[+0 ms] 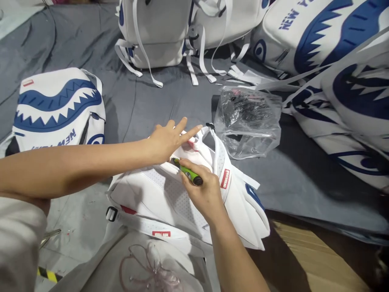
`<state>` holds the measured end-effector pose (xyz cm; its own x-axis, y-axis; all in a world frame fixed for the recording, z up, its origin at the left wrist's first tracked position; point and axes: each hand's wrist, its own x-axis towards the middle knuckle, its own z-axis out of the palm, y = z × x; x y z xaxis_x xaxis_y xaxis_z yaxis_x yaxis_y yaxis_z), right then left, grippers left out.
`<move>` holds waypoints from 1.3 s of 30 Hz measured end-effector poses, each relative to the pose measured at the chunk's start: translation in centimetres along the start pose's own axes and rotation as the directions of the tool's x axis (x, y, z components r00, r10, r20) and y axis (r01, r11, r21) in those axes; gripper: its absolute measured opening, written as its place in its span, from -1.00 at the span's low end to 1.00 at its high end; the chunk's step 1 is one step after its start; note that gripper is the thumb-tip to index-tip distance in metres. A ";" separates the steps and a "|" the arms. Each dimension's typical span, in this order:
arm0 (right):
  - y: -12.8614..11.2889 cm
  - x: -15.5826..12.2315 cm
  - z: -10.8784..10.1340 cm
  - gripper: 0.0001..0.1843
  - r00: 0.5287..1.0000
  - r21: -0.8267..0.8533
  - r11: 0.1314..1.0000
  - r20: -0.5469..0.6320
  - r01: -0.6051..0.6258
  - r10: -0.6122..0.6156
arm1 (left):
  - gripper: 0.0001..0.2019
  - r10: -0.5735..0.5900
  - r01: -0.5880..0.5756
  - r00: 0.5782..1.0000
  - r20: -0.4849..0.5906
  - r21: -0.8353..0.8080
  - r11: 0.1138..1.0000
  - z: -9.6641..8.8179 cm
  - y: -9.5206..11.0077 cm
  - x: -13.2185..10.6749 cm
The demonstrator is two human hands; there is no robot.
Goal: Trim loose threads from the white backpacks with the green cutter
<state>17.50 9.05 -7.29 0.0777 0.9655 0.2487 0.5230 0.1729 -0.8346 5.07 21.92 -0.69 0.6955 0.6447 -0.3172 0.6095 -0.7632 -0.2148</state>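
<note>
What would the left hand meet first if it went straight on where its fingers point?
Probably the top loop of the white backpack, just ahead of the left hand; beyond it lies the clear plastic bag. Depth is unclear.

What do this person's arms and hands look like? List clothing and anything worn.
The left hand and right hand are bare: no gloves, rings or watch visible. Both forearms are uncovered. A pale off-white sleeve covers the left upper arm; no sleeve shows on the right arm.
</note>
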 end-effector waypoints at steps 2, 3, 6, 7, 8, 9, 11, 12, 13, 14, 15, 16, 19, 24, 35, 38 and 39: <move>0.2 0.0 0.1 -0.68 1.000 0.004 1.000 0.002 0.018 -0.018 | 0.20 0.037 -0.037 0.999 -0.007 0.002 0.999 0.2 -0.4 -0.1; 0.2 0.0 0.1 -0.68 1.000 0.006 1.000 0.000 0.026 -0.026 | 0.15 0.063 -0.063 0.998 -0.013 -0.003 0.998 0.2 -0.7 -0.1; 0.3 -0.1 0.1 -0.68 0.999 0.010 1.000 -0.016 0.028 -0.027 | 0.02 0.113 -0.113 0.994 -0.002 -0.026 0.993 0.1 -1.4 -0.2; 0.3 -0.1 0.1 -0.69 1.000 0.012 1.000 -0.021 0.024 -0.023 | 0.00 0.116 -0.115 0.993 0.015 -0.033 0.993 0.0 -1.6 -0.2; 0.2 -0.1 0.1 -0.69 1.000 0.013 1.000 -0.020 0.019 -0.019 | 0.01 0.116 -0.114 0.993 0.039 -0.038 0.993 -0.2 -1.7 -0.1; 0.2 -0.1 0.1 -0.69 1.000 0.015 1.000 -0.018 0.017 -0.016 | 0.04 0.113 -0.111 0.991 0.066 -0.042 0.993 -0.4 -1.8 0.0; 0.2 -0.1 0.1 -0.69 1.000 0.020 1.000 -0.016 0.014 -0.014 | 0.10 0.107 -0.102 0.986 0.126 -0.042 0.994 -0.8 -1.8 0.2; 0.2 -0.2 0.1 -0.69 1.000 0.023 1.000 -0.017 0.014 -0.014 | 0.12 0.104 -0.099 0.983 0.152 -0.041 0.994 -1.0 -1.8 0.2; 0.2 -0.2 0.1 -0.69 1.000 0.027 1.000 -0.020 0.016 -0.015 | 0.12 0.103 -0.098 0.979 0.174 -0.041 0.994 -1.2 -1.9 0.2; 0.2 -0.2 0.1 -0.69 1.000 0.030 0.999 -0.024 0.017 -0.016 | 0.11 0.105 -0.098 0.977 0.187 -0.045 0.994 -1.4 -2.0 0.2; 0.1 -0.2 0.1 -0.69 0.999 0.032 0.999 -0.029 0.018 -0.017 | 0.09 0.110 -0.101 0.976 0.191 -0.053 0.993 -1.5 -2.0 0.2; 0.1 -0.2 0.1 -0.70 0.999 0.032 0.999 -0.030 0.020 -0.019 | 0.08 0.120 -0.109 0.974 0.193 -0.064 0.992 -1.6 -2.2 0.2; 0.1 -0.1 -0.1 -0.70 0.998 0.022 0.999 -0.028 0.048 -0.047 | 0.07 0.150 -0.134 0.966 0.211 -0.086 0.987 -1.7 -2.7 0.1; -0.3 -0.3 -0.4 -0.68 0.994 0.033 0.994 0.016 0.106 -0.107 | 0.08 0.173 -0.154 0.962 0.211 -0.101 0.983 -1.4 -3.2 -0.2; -0.8 -0.6 0.3 -0.70 0.988 0.126 0.980 0.018 0.151 -0.155 | 0.18 0.051 -0.004 0.973 0.227 -0.201 0.980 -1.0 -4.3 -0.2; -1.1 -0.3 0.3 -0.73 0.992 0.097 0.989 0.044 0.115 -0.120 | 0.19 0.052 -0.005 0.970 0.237 -0.196 0.981 -1.2 -4.3 -0.1; -1.2 -0.1 0.3 -0.78 0.994 0.076 0.993 0.053 0.094 -0.099 | 0.19 0.037 0.008 0.971 0.238 -0.188 0.982 -1.3 -4.1 -0.2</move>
<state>16.58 8.79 -6.50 -0.0197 0.9527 0.3032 0.4619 0.2776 -0.8424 2.94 25.01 1.42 0.6074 0.5868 -0.5356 0.6758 -0.7360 -0.0401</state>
